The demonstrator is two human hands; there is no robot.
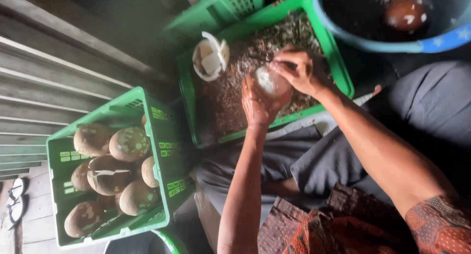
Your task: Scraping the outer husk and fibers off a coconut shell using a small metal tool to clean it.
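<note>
Coconut [271, 81], partly pared to white flesh, sits between both hands over the green crate of shavings [338, 70]. I see my left hand [256, 104] clamped under it as a cradle, fingers curled around its lower side, while my right hand [297, 70] closes on its top; whether a blade sits in that grip I cannot tell. I judge the paring step is midway. Next I need to turn the nut in the left palm and keep scraps falling into that crate. Brown unpeeled coconuts [128, 144] wait in another crate [56, 158] nearby, and a blue tub [392, 44] stands beyond.
</note>
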